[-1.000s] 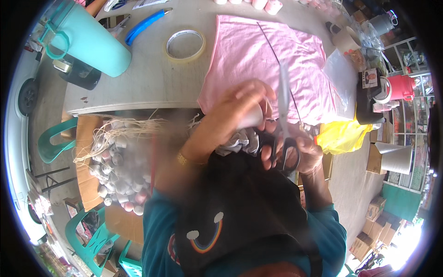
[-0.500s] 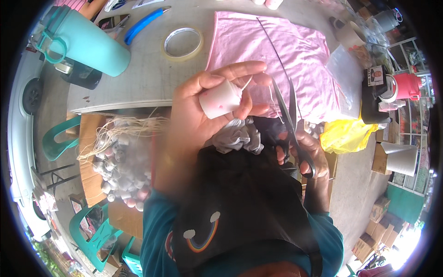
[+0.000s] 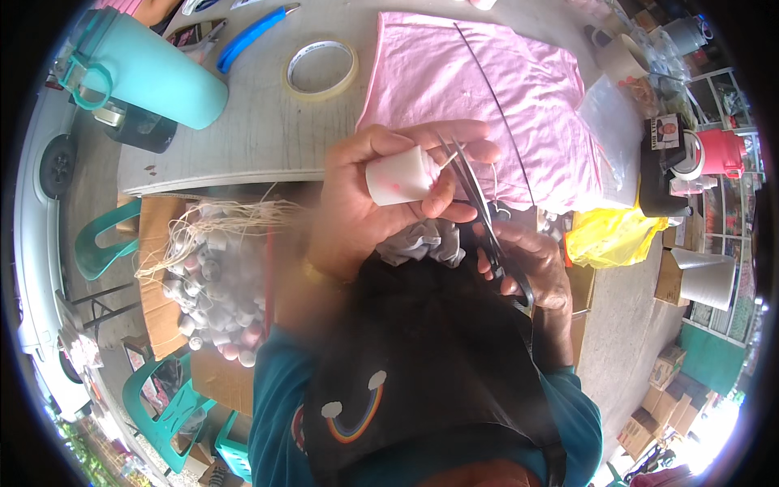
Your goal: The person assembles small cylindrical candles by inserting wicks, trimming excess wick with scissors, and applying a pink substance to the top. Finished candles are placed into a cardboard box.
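A small white candle (image 3: 398, 176) with pink spots lies sideways in my left hand (image 3: 349, 195), my fingers curled around it. Its wick (image 3: 445, 161) sticks out of the right-hand end, between my fingers. My right hand (image 3: 535, 258) grips black-handled scissors (image 3: 479, 195), their blades nearly together across the wick close to the candle. A loose curl of string (image 3: 501, 213) shows beside the scissors, right of my left fingertips. Below my hands is a bunched grey cloth (image 3: 422, 242).
A cardboard box (image 3: 162, 276) at left holds many candles with long wicks. On the table (image 3: 260, 138) are a teal bottle (image 3: 154, 73), a tape roll (image 3: 355, 73), a blue-handled cutter (image 3: 251, 39) and pink cloth (image 3: 454, 73). A yellow bag (image 3: 613, 235) lies right.
The scissors have moved up and left to the wick, and their blades have come closer together. My left hand has shifted slightly right with the candle. The curl of string now hangs lower.
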Demonstrator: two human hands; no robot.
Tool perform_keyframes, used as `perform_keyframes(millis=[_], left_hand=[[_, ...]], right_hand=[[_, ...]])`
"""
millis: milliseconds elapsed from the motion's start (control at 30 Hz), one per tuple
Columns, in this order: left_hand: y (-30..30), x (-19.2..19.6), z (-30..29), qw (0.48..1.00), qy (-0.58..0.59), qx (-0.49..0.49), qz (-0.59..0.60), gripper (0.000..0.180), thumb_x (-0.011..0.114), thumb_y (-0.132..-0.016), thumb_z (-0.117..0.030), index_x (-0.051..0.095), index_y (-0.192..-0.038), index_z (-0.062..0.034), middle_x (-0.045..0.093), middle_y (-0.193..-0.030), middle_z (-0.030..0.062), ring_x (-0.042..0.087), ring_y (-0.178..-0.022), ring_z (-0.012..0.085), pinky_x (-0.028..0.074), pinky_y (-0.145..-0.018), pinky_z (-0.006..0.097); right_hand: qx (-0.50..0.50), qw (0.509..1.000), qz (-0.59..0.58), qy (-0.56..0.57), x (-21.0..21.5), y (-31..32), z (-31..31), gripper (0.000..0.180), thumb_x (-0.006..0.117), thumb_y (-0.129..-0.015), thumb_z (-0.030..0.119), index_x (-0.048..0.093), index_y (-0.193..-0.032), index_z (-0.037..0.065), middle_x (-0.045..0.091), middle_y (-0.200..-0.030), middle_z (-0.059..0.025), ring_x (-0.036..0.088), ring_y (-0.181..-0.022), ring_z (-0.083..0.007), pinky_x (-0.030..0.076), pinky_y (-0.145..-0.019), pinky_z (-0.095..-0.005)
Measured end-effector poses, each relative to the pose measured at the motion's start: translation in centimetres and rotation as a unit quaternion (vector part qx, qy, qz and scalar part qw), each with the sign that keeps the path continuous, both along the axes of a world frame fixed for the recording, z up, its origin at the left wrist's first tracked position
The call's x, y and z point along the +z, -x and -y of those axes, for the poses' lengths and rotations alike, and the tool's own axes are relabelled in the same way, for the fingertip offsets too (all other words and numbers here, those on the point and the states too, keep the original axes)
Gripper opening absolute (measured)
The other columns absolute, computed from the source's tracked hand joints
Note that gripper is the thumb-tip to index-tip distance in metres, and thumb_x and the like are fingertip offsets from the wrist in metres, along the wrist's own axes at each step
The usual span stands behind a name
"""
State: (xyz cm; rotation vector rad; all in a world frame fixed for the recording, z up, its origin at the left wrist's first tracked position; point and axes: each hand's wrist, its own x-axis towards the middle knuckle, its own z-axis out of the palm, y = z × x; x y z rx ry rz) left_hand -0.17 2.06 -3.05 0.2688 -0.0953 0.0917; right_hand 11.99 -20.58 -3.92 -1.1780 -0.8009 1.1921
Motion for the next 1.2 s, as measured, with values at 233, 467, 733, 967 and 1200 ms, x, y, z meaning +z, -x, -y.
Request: perform_keyframes(millis=[233, 467, 733, 967, 1200], left_hand=[[0.1, 0.2, 0.0, 1.0, 0.014, 0.004, -0.003, 0.067, 0.037, -0.086, -0.022, 0.024, -0.138, 0.0184, 0.04, -0.132, 0.0392, 0.062, -0.066, 0.0249, 0.054, -0.087, 0.053], [0.0, 0.3, 0.4, 0.999, -0.004, 0.05, -0.013, 0.065, 0.037, -0.085, -0.022, 0.031, -0.135, 0.0193, 0.043, -0.131, 0.0367, 0.059, -0.063, 0.0216, 0.058, -0.08, 0.049], [0.2, 1.4, 0.4, 0.968, -0.168, 0.137, -0.124, 0.064, 0.038, -0.083, -0.024, 0.039, -0.135, 0.0134, 0.049, -0.129, 0.0285, 0.059, -0.068, 0.0207, 0.06, -0.073, 0.039], [0.4, -0.1, 0.6, 0.946, -0.253, 0.189, -0.07, 0.056, 0.045, -0.085, -0.019, 0.04, -0.133, 0.0101, 0.049, -0.13, 0.0271, 0.062, -0.084, 0.0266, 0.058, -0.073, 0.038], [-0.1, -1.5, 0.2, 0.805, -0.464, 0.368, -0.038, 0.044, 0.048, -0.095, -0.024, 0.044, -0.128, 0.0053, 0.05, -0.132, 0.0228, 0.06, -0.111, 0.0293, 0.052, -0.09, 0.043]], right_hand=[[-0.018, 1.0, 0.001, 0.019, 0.4, 0.7, -0.9, 0.066, 0.082, -0.073, 0.014, 0.052, -0.13, -0.004, 0.061, -0.097, -0.0062, 0.058, -0.081, -0.0115, 0.047, -0.07, -0.0246], [-0.043, 0.998, -0.013, -0.049, 0.5, 0.8, -1.2, 0.06, 0.079, -0.077, 0.015, 0.054, -0.128, -0.004, 0.061, -0.086, -0.0073, 0.057, -0.071, -0.0112, 0.047, -0.063, -0.0246], [-0.242, 0.735, 0.613, 0.159, 4.8, -5.7, -3.5, 0.032, 0.062, -0.084, 0.011, 0.061, -0.114, 0.001, 0.067, -0.089, -0.0153, 0.066, -0.078, -0.029, 0.051, -0.068, -0.0356], [-0.145, 0.564, 0.809, 0.077, 6.5, -6.9, -7.7, 0.016, 0.066, -0.078, 0.01, 0.065, -0.092, 0.003, 0.066, -0.097, -0.0142, 0.063, -0.086, -0.032, 0.048, -0.075, -0.0434], [0.075, 0.769, 0.604, -0.194, 8.8, 0.0, -12.7, 0.037, 0.073, -0.068, 0.009, 0.063, -0.103, 0.006, 0.062, -0.104, -0.0086, 0.06, -0.099, -0.0315, 0.046, -0.088, -0.0423]])
